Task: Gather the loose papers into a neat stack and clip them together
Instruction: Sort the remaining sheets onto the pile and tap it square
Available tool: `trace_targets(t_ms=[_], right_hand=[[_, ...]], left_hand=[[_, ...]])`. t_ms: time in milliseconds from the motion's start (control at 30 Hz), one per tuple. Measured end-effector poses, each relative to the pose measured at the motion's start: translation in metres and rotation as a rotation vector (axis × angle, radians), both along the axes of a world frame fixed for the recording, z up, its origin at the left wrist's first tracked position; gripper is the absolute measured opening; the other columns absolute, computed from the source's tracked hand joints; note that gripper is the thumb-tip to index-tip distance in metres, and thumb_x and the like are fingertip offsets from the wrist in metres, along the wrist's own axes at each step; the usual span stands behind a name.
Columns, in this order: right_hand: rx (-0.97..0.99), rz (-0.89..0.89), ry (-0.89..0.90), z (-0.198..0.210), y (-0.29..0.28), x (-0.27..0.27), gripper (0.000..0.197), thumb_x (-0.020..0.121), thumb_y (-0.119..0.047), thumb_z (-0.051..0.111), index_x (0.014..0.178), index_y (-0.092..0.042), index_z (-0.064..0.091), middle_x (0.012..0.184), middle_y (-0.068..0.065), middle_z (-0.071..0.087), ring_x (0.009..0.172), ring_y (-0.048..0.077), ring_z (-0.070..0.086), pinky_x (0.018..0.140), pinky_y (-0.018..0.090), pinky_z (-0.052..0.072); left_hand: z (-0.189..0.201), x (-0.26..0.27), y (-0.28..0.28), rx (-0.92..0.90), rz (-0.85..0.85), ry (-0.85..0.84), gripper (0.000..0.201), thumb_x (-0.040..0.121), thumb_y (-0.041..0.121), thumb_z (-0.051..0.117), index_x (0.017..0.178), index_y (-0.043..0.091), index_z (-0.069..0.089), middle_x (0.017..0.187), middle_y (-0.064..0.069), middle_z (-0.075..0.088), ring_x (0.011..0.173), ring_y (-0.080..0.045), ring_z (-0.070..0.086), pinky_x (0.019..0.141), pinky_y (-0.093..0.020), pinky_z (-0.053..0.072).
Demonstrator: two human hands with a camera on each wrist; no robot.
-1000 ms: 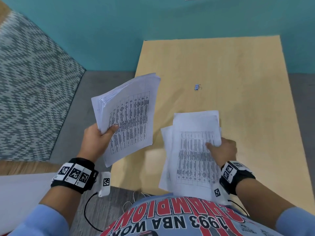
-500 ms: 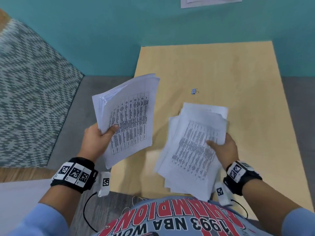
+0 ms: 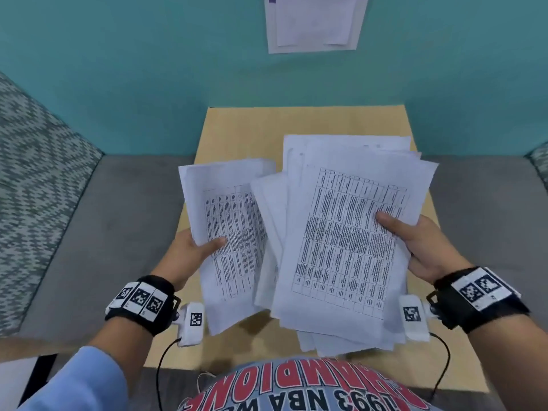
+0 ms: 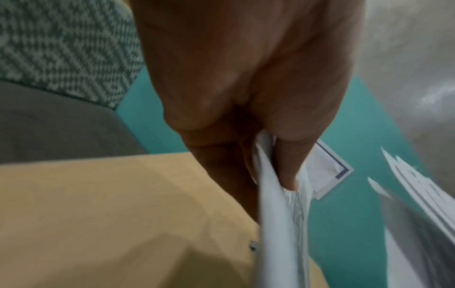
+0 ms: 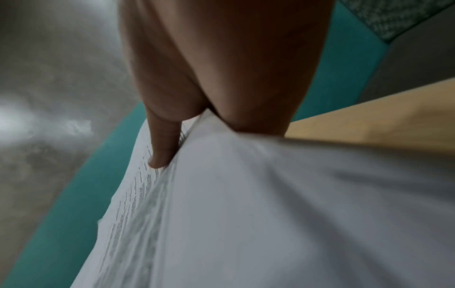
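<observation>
My left hand (image 3: 195, 247) grips a bundle of printed papers (image 3: 228, 232) by its left edge, thumb on top; the left wrist view shows the same left hand (image 4: 270, 167) pinching the sheets (image 4: 280, 224). My right hand (image 3: 415, 244) holds a larger, uneven sheaf of papers (image 3: 344, 232) by its right edge, lifted above the wooden table (image 3: 237, 129). That sheaf's left sheets overlap the left bundle. In the right wrist view the thumb (image 5: 162, 148) presses on the sheaf (image 5: 270, 214). A small clip (image 4: 253, 246) peeks out on the table beside the left bundle; the papers hide it in the head view.
A teal wall (image 3: 148, 69) rises behind the table, with a white notice (image 3: 314, 22) stuck on it. Grey seat cushions (image 3: 112, 232) flank the table, with patterned upholstery (image 3: 35, 188) at the left. Cables hang from both wristbands near the table's front edge.
My right hand has lifted its sheaf off the table and brought it up beside the left bundle. The left bundle has moved right until the two overlap. The camera has tilted up.
</observation>
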State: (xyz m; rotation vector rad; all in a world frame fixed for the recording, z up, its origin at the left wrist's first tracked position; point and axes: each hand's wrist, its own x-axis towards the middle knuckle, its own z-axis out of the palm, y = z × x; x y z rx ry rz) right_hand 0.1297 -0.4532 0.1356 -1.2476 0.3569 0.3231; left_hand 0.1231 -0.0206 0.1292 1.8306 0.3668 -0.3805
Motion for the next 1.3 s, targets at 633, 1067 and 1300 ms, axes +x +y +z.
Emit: trace_targets(t_ms=[633,1067,1300], right_hand=[[0.065,0.237,0.1,0.011,0.011,0.0,0.041,0.099,0.002,0.061,0.139,-0.004,0.062,0.137,0.014,0.07,0.125,0.03,0.068,0.102,0.044,0.057],[-0.401,-0.07,-0.383,0.015,0.024,-0.046,0.043,0.082,-0.008,0.085,0.124,-0.01,0.073,0.122,0.0,0.078,0.119,0.012,0.071,0.103,0.025,0.054],[-0.522,-0.08,-0.212,-0.037,0.023,-0.039,0.023,0.081,-0.013,0.088,0.099,-0.024,0.078,0.1,-0.005,0.082,0.096,0.004,0.077,0.096,0.043,0.061]], left_hand=[[0.035,0.015,-0.083,-0.383,-0.176,0.214,0.079,0.078,0.087,0.05,0.14,0.039,0.06,0.138,0.007,0.072,0.129,-0.017,0.068,0.113,-0.049,0.049],[0.012,-0.013,-0.124,-0.114,-0.075,-0.185,0.031,0.089,0.011,0.081,0.119,0.015,0.074,0.114,0.014,0.08,0.106,0.003,0.074,0.095,-0.023,0.057],[-0.006,-0.015,-0.123,-0.054,-0.081,-0.14,0.03,0.085,0.02,0.086,0.104,0.042,0.079,0.113,0.01,0.082,0.109,-0.013,0.076,0.104,-0.052,0.057]])
